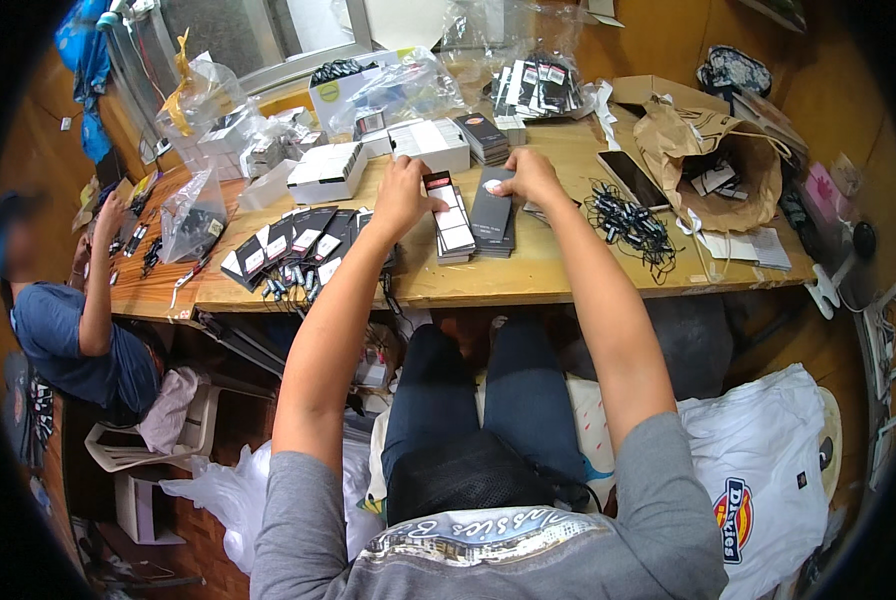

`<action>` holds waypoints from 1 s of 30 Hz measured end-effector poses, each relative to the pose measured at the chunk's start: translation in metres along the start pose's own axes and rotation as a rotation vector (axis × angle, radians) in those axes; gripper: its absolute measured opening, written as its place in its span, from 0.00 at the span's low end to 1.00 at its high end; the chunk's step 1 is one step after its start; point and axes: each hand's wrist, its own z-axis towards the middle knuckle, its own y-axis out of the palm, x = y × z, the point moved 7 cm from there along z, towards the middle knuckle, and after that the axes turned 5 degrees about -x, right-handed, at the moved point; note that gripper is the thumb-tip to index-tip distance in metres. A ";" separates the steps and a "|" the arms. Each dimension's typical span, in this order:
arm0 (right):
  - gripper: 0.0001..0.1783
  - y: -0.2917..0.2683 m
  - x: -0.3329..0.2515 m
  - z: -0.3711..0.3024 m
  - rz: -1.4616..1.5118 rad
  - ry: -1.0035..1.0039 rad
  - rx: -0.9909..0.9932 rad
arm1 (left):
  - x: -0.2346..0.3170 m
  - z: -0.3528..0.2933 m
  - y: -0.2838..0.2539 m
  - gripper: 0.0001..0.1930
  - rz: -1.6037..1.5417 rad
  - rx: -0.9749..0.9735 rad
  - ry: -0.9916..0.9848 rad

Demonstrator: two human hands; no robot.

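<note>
Two stacks of hang tags stand side by side on the table before me. My left hand (404, 196) grips the left stack of white-labelled tags (454, 232) at its far left edge, thumb over the top. My right hand (531, 180) is closed at the upper right edge of the dark grey tag stack (493, 220), its thumb pressing on the top card; how many cards it holds cannot be made out. To the left, black tags with white labels (303, 240) lie fanned out in overlapping rows, with cords at their near edge.
Tangled black cords (628, 225), a phone (632, 178) and an open paper bag (713, 160) lie right. White boxes of cards (328, 172) and plastic bags (403, 85) line the back. At far left another person (83, 320) sits working. A white shirt (768, 470) lies beside me.
</note>
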 end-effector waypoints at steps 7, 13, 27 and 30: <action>0.05 -0.030 0.001 -0.001 0.605 -0.067 0.061 | -0.009 0.001 -0.011 0.13 -0.203 0.152 -0.208; 0.05 -0.046 -0.038 -0.024 0.692 -0.243 -0.089 | -0.001 0.008 -0.024 0.11 -0.388 0.234 -0.224; 0.23 -0.038 0.027 -0.026 -0.486 0.226 -0.049 | 0.045 -0.027 -0.010 0.13 -1.319 0.159 -0.410; 0.24 -0.035 0.046 -0.019 -0.401 0.282 0.028 | 0.045 -0.031 -0.007 0.12 -1.449 0.163 -0.385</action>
